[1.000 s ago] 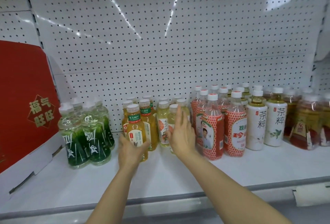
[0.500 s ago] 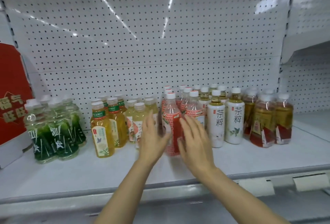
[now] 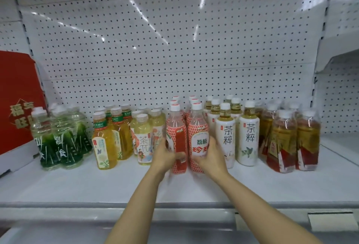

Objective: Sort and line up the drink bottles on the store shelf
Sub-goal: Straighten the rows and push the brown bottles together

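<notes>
Rows of drink bottles stand on the white shelf (image 3: 77, 185). My left hand (image 3: 165, 156) grips the left front red-patterned lychee bottle (image 3: 175, 127) at its lower half. My right hand (image 3: 210, 156) grips the right front red-patterned lychee bottle (image 3: 198, 133) beside it. More red-patterned bottles stand in two rows behind them. To the left are pale tea bottles (image 3: 142, 138), yellow tea bottles (image 3: 103, 142) and green bottles (image 3: 54, 142). To the right are white-label tea bottles (image 3: 247, 136) and amber bottles with red labels (image 3: 281, 142).
A red box (image 3: 17, 103) with gold characters leans at the far left on the shelf. White pegboard (image 3: 174, 49) backs the shelf. A price-tag rail (image 3: 328, 221) runs along the front edge. Another shelf section (image 3: 342, 140) adjoins on the right.
My hands have moved right from the yellow and pale tea bottles to the red-patterned bottles and closed on the two front ones. The view has shifted right.
</notes>
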`<action>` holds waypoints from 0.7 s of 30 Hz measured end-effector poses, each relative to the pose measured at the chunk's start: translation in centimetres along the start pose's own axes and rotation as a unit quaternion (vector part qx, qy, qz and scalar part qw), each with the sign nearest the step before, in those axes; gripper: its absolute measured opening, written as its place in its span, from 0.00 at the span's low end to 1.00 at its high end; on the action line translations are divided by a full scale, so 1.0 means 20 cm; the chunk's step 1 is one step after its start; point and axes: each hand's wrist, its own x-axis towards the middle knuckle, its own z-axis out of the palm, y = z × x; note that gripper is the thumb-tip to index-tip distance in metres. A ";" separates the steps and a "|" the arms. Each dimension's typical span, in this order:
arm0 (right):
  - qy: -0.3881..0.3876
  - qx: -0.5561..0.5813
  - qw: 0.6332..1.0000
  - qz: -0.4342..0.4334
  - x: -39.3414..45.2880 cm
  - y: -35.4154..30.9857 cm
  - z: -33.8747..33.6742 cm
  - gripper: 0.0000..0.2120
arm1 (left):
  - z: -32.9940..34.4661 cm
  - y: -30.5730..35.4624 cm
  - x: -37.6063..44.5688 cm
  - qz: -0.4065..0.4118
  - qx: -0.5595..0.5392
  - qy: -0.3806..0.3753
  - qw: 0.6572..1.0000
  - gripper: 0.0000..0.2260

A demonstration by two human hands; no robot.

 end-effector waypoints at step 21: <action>-0.017 -0.087 0.992 0.091 0.06 -0.06 0.08 0.34 | 0.08 -0.05 0.07 -0.003 0.186 0.031 0.982 0.32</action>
